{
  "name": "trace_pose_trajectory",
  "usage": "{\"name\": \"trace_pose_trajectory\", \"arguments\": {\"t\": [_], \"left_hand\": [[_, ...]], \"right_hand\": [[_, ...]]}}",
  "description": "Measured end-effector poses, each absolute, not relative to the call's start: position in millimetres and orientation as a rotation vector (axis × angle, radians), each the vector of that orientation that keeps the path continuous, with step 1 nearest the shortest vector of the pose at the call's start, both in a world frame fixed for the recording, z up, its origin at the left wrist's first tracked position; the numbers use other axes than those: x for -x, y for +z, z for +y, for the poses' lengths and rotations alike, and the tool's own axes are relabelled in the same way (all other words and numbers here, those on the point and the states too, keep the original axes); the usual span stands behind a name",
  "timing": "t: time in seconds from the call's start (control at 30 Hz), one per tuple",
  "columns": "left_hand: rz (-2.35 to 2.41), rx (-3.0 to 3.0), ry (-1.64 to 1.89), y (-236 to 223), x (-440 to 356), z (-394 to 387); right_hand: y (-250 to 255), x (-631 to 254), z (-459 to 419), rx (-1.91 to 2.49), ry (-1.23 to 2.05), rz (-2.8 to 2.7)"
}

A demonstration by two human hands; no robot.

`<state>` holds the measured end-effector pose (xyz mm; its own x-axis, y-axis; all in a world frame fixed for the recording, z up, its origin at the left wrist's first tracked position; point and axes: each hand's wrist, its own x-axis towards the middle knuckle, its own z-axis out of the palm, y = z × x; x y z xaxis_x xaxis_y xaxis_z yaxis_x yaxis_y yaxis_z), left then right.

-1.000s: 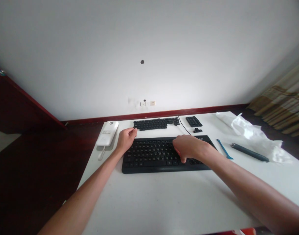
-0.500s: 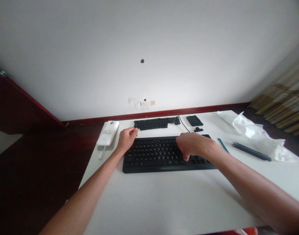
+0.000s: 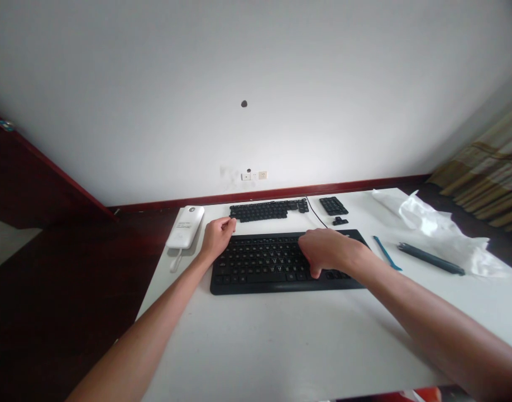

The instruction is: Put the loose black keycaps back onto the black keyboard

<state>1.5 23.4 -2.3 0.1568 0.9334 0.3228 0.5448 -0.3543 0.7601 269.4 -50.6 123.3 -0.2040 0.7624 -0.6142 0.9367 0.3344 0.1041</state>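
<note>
A black computer keyboard (image 3: 272, 286) lies flat on the white table. My right hand (image 3: 329, 249) is over its right half, palm down with the fingers curled in and the thumb pointing down at the keys. The fingertips are hidden, so anything in them does not show. At the keyboard's upper left corner, my left hand (image 3: 218, 237) is closed with thumb and fingers pressed together; whatever it pinches is too small to make out. Behind the keyboard lie a sheet-like block of black keys (image 3: 259, 211), a number-key block (image 3: 333, 206) and a small key cluster (image 3: 340, 221).
To the left lies a white power bank (image 3: 185, 228) with a short cable. On the right are a blue pry tool (image 3: 386, 254), a dark grey stick-like tool (image 3: 431, 258) and crumpled white plastic wrapping (image 3: 431, 218). A thin black cable (image 3: 316, 213) runs backward from the keyboard.
My right hand has shifted slightly left over the keys, and more of the blue pry tool shows beside the forearm. My left hand stays in place.
</note>
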Motion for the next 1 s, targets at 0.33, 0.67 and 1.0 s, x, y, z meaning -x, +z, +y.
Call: {"name": "trace_pose_trajectory", "arguments": {"t": [0.33,0.67,1.0], "left_hand": [[1.418,-1.963,1.073,-1.2,-1.9,22.3],[1.397,-1.96,1.074,-4.1,-1.1,24.1],[1.391,-1.974,1.084,-3.7,-1.0,23.4]], "right_hand": [[124.6,-285.8,-40.6,-1.466,-0.47,2.126],[110.6,-372.2,23.7,-1.864,-0.207,2.256],[103.2,-378.6,30.5,-1.878,-0.302,2.252]]}}
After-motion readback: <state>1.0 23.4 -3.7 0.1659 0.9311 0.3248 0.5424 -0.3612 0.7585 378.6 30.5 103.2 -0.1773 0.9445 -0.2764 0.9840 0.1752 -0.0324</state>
